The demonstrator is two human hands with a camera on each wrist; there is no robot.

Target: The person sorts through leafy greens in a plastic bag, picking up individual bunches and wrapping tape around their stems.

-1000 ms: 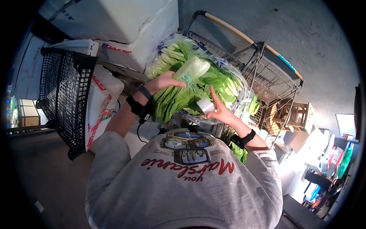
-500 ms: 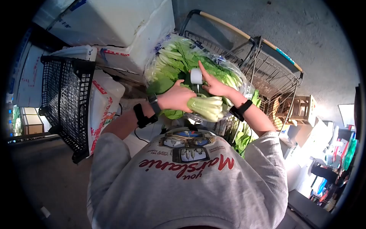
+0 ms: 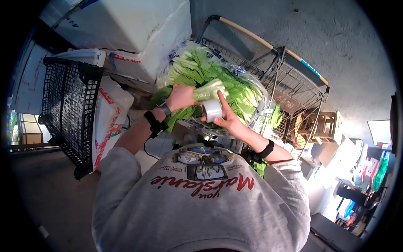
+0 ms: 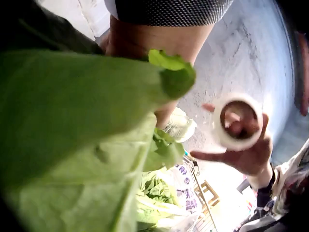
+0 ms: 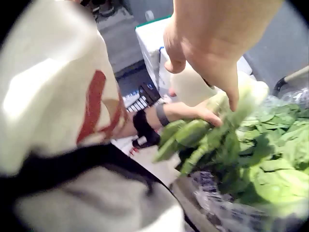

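Note:
In the head view my left hand (image 3: 181, 97) grips a bunch of leafy greens (image 3: 209, 90) close to its stems. The pale stem ends point to the right, while the leaves hang at the lower left. Large leaves of that bunch (image 4: 72, 150) fill much of the left wrist view. A wide roll of tape (image 3: 213, 111) is in my right hand (image 3: 228, 119), just below the stems. Through the roll's open core, fingers show in the left wrist view. My right index finger (image 5: 232, 99) extends to the stems in the right wrist view.
Beneath both hands lies a pile of greens (image 3: 239, 90) in a clear plastic bag (image 3: 265, 110). Behind and to the right stands a wire cart (image 3: 294, 86) with a long handle. A black mesh crate (image 3: 69, 105) and white foam boxes (image 3: 126, 33) are at the left.
The bunch swung down toward my body, stems first, then came back up over the pile. My right hand moved up with the tape roll, then down beside the stems.

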